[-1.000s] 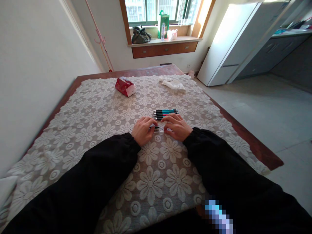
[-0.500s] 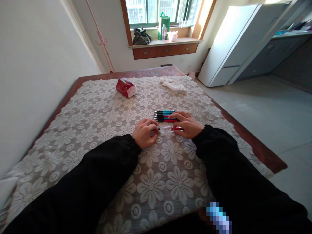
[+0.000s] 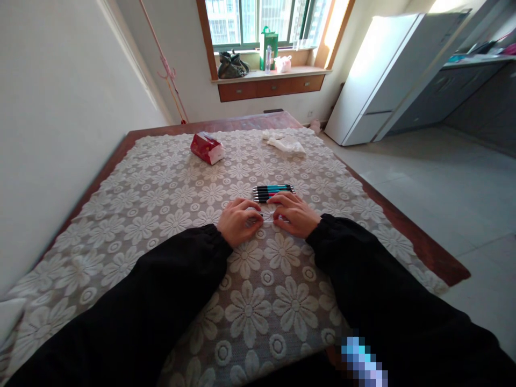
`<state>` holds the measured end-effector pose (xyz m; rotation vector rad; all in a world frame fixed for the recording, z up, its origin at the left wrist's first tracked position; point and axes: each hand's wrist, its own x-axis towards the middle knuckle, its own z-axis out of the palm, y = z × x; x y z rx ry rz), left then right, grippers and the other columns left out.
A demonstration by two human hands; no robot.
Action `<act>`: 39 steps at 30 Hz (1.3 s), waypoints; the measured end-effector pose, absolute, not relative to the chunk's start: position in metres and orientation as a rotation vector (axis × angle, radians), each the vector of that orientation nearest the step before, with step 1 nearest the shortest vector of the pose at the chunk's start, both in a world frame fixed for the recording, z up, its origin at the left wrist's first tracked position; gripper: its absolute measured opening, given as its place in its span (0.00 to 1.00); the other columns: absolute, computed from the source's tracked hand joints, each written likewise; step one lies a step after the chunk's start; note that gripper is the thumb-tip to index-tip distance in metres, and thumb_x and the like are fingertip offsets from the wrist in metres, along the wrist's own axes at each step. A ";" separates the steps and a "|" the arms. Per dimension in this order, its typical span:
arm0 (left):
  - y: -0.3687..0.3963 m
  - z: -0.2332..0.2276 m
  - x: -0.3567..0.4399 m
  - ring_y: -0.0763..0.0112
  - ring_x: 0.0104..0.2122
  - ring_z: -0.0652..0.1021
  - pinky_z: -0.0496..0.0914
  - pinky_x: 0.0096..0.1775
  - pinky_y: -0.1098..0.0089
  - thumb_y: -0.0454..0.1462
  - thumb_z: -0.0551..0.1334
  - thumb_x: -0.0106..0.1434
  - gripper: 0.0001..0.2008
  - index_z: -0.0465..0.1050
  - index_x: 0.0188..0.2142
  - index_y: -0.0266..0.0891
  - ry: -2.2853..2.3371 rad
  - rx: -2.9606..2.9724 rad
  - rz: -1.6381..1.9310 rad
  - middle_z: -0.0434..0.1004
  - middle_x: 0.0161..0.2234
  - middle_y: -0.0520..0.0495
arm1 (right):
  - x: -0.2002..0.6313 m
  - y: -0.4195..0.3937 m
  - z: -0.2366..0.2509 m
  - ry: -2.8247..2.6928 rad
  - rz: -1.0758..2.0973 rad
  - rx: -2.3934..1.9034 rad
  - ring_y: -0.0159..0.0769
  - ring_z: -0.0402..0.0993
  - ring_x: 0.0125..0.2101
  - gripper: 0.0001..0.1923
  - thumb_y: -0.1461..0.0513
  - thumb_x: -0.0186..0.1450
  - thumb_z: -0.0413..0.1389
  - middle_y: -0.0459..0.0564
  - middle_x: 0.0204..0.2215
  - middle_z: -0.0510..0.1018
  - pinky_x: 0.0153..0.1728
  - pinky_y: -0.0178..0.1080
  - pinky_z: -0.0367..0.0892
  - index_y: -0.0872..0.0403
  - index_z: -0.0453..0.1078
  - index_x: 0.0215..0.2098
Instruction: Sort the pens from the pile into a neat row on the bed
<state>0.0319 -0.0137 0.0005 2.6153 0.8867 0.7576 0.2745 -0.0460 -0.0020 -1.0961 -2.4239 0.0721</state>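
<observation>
My left hand rests on the lace cloth with thumb and forefinger pinched on a small black-ended pen part, most of it hidden by the fingers. Close by on the right, my right hand is closed over a red pen part, now almost fully covered. A thin whitish strip spans the small gap between the hands; its kind is unclear. Just beyond the fingers lies a row of several pens, with black grips and teal or red barrels, side by side. My right fingers partly cover the nearest ones.
A lace tablecloth covers the wooden table. Farther back lie a red tissue pack and a crumpled white plastic bag. Beyond are a windowsill with bags and, to the right, a white fridge.
My right hand has moved left, closer to my left hand, covering the red pen part that showed before. My left hand stays nearly in place. The view has shifted slightly.
</observation>
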 end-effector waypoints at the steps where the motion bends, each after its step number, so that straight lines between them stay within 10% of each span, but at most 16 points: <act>1: -0.014 0.001 0.032 0.58 0.50 0.73 0.67 0.54 0.54 0.40 0.66 0.66 0.04 0.80 0.37 0.46 0.879 2.599 0.776 0.80 0.47 0.50 | 0.274 -0.046 -0.003 -2.414 0.080 -1.088 0.50 0.63 0.60 0.03 0.62 0.66 0.59 0.52 0.55 0.73 0.58 0.56 0.63 0.51 0.75 0.34; 8: -0.015 0.004 0.033 0.58 0.53 0.72 0.68 0.55 0.55 0.30 0.58 0.65 0.16 0.74 0.49 0.44 1.049 2.509 0.808 0.77 0.49 0.47 | 0.291 -0.040 0.002 -2.377 0.087 -1.094 0.50 0.65 0.57 0.03 0.63 0.64 0.59 0.52 0.55 0.73 0.58 0.57 0.63 0.51 0.74 0.32; 39: -0.013 -0.001 0.032 0.58 0.45 0.76 0.71 0.50 0.55 0.33 0.62 0.65 0.09 0.78 0.43 0.44 1.037 2.552 0.765 0.82 0.40 0.49 | 0.293 -0.039 0.007 -2.370 -0.002 -1.070 0.49 0.67 0.55 0.04 0.63 0.65 0.58 0.53 0.52 0.75 0.56 0.55 0.69 0.51 0.74 0.32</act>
